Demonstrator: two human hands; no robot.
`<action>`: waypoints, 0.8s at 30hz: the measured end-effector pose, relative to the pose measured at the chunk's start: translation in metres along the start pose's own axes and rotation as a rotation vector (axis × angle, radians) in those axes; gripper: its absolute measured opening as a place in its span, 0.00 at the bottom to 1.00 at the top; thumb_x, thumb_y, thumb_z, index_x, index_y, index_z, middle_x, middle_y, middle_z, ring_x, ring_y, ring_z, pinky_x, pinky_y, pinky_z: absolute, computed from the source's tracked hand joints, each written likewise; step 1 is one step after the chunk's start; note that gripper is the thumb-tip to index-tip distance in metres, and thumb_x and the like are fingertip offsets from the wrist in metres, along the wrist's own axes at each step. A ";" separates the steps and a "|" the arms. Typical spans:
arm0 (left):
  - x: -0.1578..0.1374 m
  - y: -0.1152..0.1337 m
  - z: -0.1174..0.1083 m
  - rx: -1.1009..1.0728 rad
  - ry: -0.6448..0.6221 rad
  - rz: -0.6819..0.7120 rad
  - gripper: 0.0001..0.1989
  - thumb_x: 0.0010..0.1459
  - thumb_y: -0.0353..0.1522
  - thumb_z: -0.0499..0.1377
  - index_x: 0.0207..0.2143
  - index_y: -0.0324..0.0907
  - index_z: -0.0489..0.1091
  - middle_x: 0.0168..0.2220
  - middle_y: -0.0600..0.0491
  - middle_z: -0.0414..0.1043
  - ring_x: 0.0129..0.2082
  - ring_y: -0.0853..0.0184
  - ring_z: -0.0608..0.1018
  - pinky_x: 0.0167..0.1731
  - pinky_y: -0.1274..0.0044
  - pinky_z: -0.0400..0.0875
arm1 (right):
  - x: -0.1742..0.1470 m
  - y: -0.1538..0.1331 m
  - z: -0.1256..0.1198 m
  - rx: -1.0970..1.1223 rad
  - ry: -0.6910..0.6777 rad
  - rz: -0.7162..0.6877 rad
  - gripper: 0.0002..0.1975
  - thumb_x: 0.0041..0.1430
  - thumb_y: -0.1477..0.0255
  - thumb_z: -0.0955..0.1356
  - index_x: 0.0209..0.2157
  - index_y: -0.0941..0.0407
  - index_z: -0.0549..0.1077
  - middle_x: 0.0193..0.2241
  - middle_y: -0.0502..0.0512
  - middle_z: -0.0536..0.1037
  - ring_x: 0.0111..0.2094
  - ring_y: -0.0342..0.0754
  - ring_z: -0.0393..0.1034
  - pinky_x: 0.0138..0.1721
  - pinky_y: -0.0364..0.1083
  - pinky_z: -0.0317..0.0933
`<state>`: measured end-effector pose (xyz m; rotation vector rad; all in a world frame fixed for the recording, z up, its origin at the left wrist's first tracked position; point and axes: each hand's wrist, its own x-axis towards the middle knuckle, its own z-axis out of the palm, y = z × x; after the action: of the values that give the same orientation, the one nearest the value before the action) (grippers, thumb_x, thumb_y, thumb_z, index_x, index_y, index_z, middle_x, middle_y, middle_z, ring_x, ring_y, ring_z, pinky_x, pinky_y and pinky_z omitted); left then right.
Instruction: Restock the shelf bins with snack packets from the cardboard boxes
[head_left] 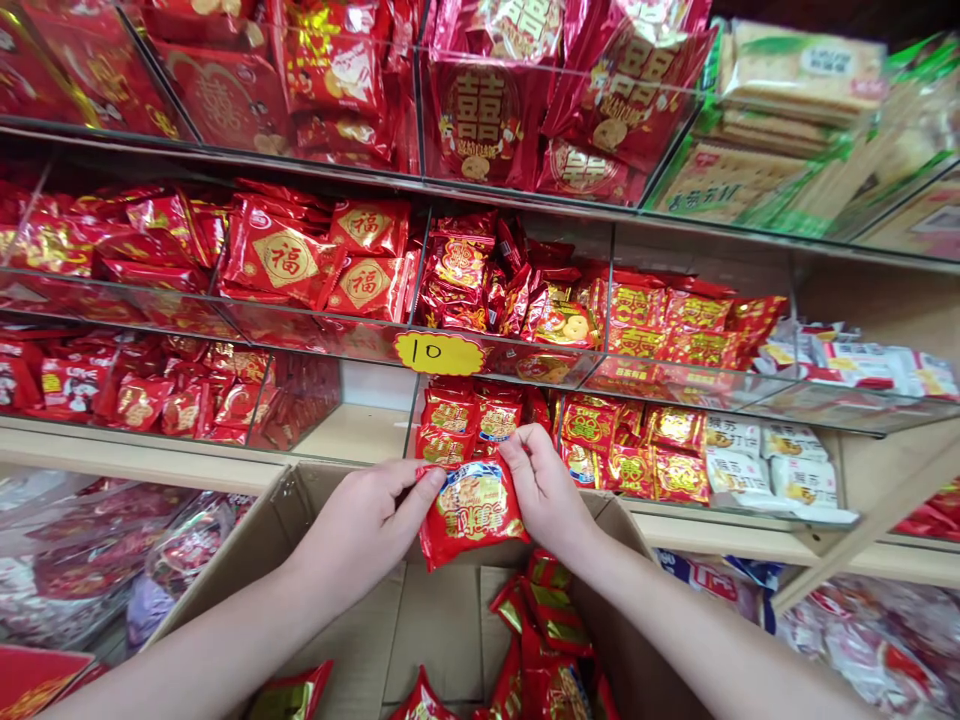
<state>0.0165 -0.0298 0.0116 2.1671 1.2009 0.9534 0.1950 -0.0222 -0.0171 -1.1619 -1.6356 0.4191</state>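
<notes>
A red snack packet [474, 505] with gold lettering and a picture of a round biscuit is stretched between both hands, above an open cardboard box. My left hand [375, 510] is closed on its left upper corner, thumb on the front. Its right upper edge is pinched by my right hand [544, 485]. Inside the cardboard box [435, 640], several more red packets [551, 620] lie loose, mostly on the right. Just behind the held packet, similar packets [450, 412] stand stacked in a bottom-shelf compartment.
Shelves with clear dividers hold red packets [285, 255] and green-edged cracker packs [795, 90]. A yellow price tag [439, 353] reading 10 hangs on the middle shelf's front. White packets [802, 482] sit lower right. Bagged goods [67, 560] flank the box.
</notes>
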 end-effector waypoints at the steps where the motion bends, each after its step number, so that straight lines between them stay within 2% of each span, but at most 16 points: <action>1: 0.000 -0.002 -0.001 0.063 0.029 0.079 0.13 0.54 0.38 0.49 0.35 0.43 0.69 0.31 0.53 0.71 0.32 0.65 0.72 0.35 0.76 0.65 | 0.000 -0.001 -0.002 -0.016 -0.040 -0.031 0.08 0.58 0.66 0.55 0.28 0.54 0.55 0.21 0.47 0.59 0.24 0.41 0.55 0.26 0.41 0.51; 4: 0.000 -0.005 -0.002 0.112 0.047 0.179 0.23 0.51 0.38 0.54 0.50 0.44 0.58 0.45 0.50 0.66 0.46 0.61 0.67 0.47 0.72 0.58 | -0.002 -0.004 -0.006 -0.057 -0.215 -0.133 0.07 0.58 0.67 0.56 0.28 0.54 0.56 0.22 0.47 0.61 0.23 0.40 0.56 0.25 0.40 0.51; 6: -0.002 -0.005 0.002 0.021 -0.091 0.158 0.32 0.49 0.38 0.56 0.55 0.45 0.49 0.49 0.49 0.63 0.49 0.61 0.64 0.49 0.71 0.56 | -0.006 -0.007 -0.005 -0.074 -0.327 -0.179 0.06 0.58 0.68 0.57 0.28 0.54 0.56 0.21 0.46 0.61 0.22 0.40 0.56 0.24 0.40 0.51; 9: -0.004 -0.006 0.009 -0.161 -0.351 0.077 0.40 0.47 0.36 0.58 0.58 0.45 0.39 0.49 0.49 0.64 0.48 0.61 0.66 0.48 0.71 0.58 | -0.012 -0.011 0.000 -0.082 -0.421 -0.228 0.05 0.57 0.69 0.57 0.28 0.54 0.56 0.21 0.46 0.62 0.22 0.40 0.57 0.23 0.40 0.51; 10: -0.004 -0.005 0.011 -0.195 -0.396 0.054 0.40 0.46 0.35 0.58 0.58 0.45 0.41 0.48 0.49 0.65 0.47 0.61 0.67 0.47 0.70 0.59 | -0.013 -0.011 0.002 -0.081 -0.426 -0.245 0.05 0.57 0.69 0.57 0.28 0.54 0.57 0.22 0.47 0.63 0.22 0.40 0.57 0.24 0.40 0.51; 12: -0.005 -0.004 0.014 -0.238 -0.430 0.025 0.32 0.46 0.34 0.58 0.54 0.45 0.52 0.45 0.50 0.68 0.43 0.61 0.69 0.43 0.71 0.62 | -0.013 -0.011 0.005 -0.062 -0.401 -0.254 0.05 0.57 0.68 0.58 0.29 0.54 0.58 0.22 0.47 0.64 0.23 0.40 0.58 0.24 0.39 0.52; 15: -0.004 -0.001 0.017 -0.349 -0.435 -0.018 0.16 0.50 0.32 0.55 0.44 0.43 0.65 0.37 0.54 0.71 0.39 0.64 0.71 0.41 0.73 0.63 | -0.009 -0.010 0.004 0.027 -0.304 -0.167 0.07 0.56 0.66 0.59 0.29 0.55 0.61 0.21 0.46 0.64 0.22 0.39 0.58 0.23 0.39 0.53; 17: -0.003 0.000 0.017 -0.478 -0.391 -0.074 0.13 0.51 0.33 0.54 0.41 0.41 0.67 0.36 0.54 0.71 0.37 0.65 0.71 0.40 0.74 0.64 | -0.006 -0.009 0.002 0.096 -0.178 -0.078 0.09 0.56 0.64 0.59 0.29 0.55 0.61 0.21 0.47 0.63 0.22 0.39 0.58 0.24 0.40 0.53; 19: -0.001 0.001 0.016 -0.653 -0.315 -0.154 0.15 0.51 0.34 0.55 0.42 0.40 0.64 0.37 0.52 0.71 0.36 0.66 0.72 0.39 0.74 0.65 | -0.004 -0.010 0.001 0.178 -0.086 0.031 0.11 0.54 0.62 0.60 0.29 0.55 0.61 0.22 0.47 0.63 0.23 0.39 0.58 0.24 0.40 0.54; 20: 0.000 0.001 0.014 -0.746 -0.279 -0.194 0.15 0.52 0.35 0.55 0.43 0.41 0.63 0.37 0.52 0.71 0.34 0.67 0.73 0.38 0.73 0.66 | -0.003 -0.010 0.001 0.241 -0.089 0.100 0.11 0.53 0.61 0.61 0.30 0.55 0.61 0.23 0.47 0.63 0.23 0.39 0.59 0.24 0.40 0.54; 22: 0.001 -0.001 0.011 -0.918 -0.210 -0.249 0.16 0.52 0.34 0.55 0.44 0.43 0.61 0.38 0.52 0.71 0.34 0.68 0.73 0.38 0.73 0.67 | -0.003 -0.012 0.003 0.393 -0.185 0.233 0.14 0.51 0.59 0.63 0.33 0.55 0.59 0.22 0.45 0.63 0.21 0.38 0.58 0.22 0.40 0.54; 24: 0.003 -0.003 0.008 -1.038 -0.154 -0.278 0.13 0.53 0.33 0.55 0.42 0.44 0.60 0.39 0.53 0.70 0.35 0.68 0.73 0.38 0.73 0.67 | -0.005 -0.013 0.007 0.495 -0.271 0.285 0.16 0.49 0.60 0.64 0.34 0.56 0.59 0.22 0.45 0.63 0.22 0.38 0.60 0.24 0.40 0.56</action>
<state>0.0223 -0.0268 0.0052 1.1848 0.6542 0.9567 0.1829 -0.0305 -0.0130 -0.9842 -1.4709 1.1371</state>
